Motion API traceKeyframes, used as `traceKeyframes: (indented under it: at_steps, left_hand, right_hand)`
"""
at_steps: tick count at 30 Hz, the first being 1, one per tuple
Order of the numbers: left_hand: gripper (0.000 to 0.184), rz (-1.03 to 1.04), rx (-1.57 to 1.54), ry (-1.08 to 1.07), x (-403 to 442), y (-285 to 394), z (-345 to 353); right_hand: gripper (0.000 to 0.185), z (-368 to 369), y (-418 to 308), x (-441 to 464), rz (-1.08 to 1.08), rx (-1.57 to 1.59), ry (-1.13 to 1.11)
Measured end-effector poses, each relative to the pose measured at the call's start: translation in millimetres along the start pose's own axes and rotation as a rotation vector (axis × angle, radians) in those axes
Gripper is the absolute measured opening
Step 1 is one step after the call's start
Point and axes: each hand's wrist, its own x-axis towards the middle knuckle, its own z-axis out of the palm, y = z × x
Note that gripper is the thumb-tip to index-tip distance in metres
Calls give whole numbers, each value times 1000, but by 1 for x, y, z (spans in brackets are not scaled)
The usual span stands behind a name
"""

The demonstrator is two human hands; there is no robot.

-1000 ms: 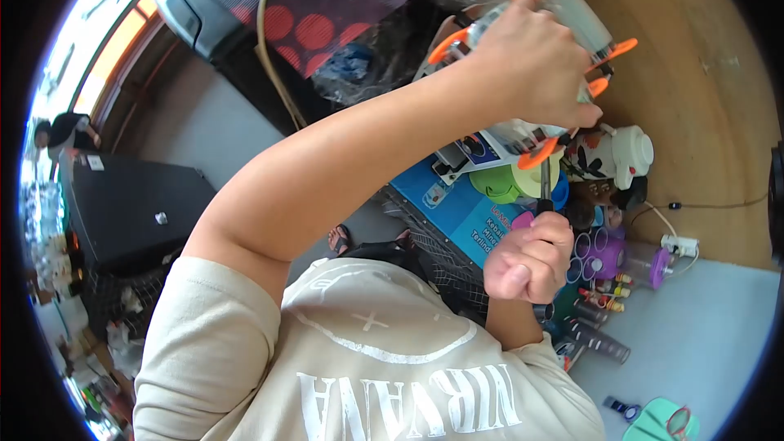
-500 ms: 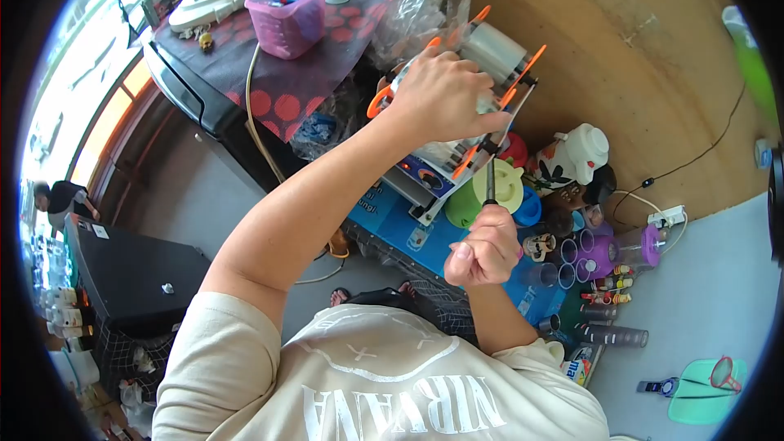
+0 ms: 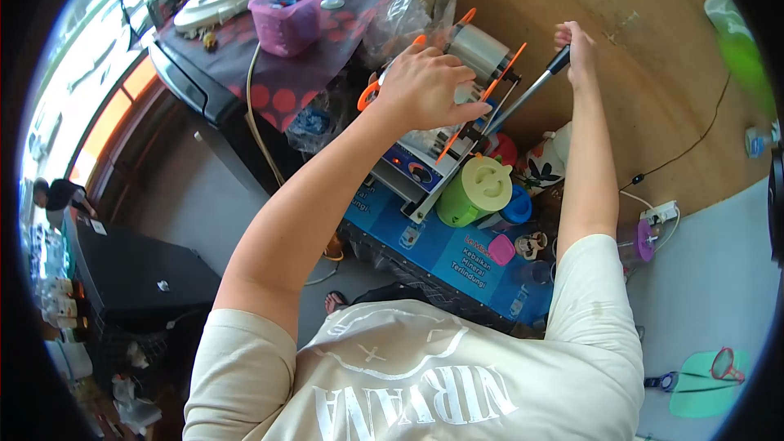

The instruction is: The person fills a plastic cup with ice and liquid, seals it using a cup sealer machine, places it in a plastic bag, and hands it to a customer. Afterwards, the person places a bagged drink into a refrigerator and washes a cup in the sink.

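Observation:
A cup sealing machine (image 3: 400, 167) with orange-trimmed rollers stands on a blue-covered table. My left hand (image 3: 429, 86) lies on its top beside the film roll (image 3: 482, 51), fingers stretched and thumb out to the right. What lies under that palm is hidden. On the machine's right side, a metal lever (image 3: 523, 100) with a black grip slants up towards the wall. My right hand (image 3: 578, 51) is closed at the end of that grip, arm stretched forward. A small red light glows on the machine's blue front panel.
A green lidded pitcher (image 3: 475, 193), a blue-lidded container (image 3: 516, 207) and a pink lid (image 3: 501, 250) sit right of the machine. A pink basket (image 3: 286, 20) stands on the dotted cloth at the back left. Another person (image 3: 65, 196) is at far left.
My right hand has swung the lever from pointing towards me up and away to the wall. The left hand stays on the machine, and the view has shifted slightly.

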Motion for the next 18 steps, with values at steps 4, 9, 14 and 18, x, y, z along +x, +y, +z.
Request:
traceKeyframes:
  at_steps: [4,9,14,18]
  left_hand:
    - [50,-27,3,3,-15,1,-3]
    - [59,138,0,476,-69,-9,32]
    - [63,-206,-15,538,-177,-2,99]
    - [52,-1193,-551,596,-264,17,223]
  right_hand:
    - [52,63,-41,-92,-718,-716,-2]
    - [89,122,-35,-183,-180,-415,-738]
    - [108,138,-45,-256,-744,-925,-598]
    - [106,149,-40,-288,-843,-1118,-491]
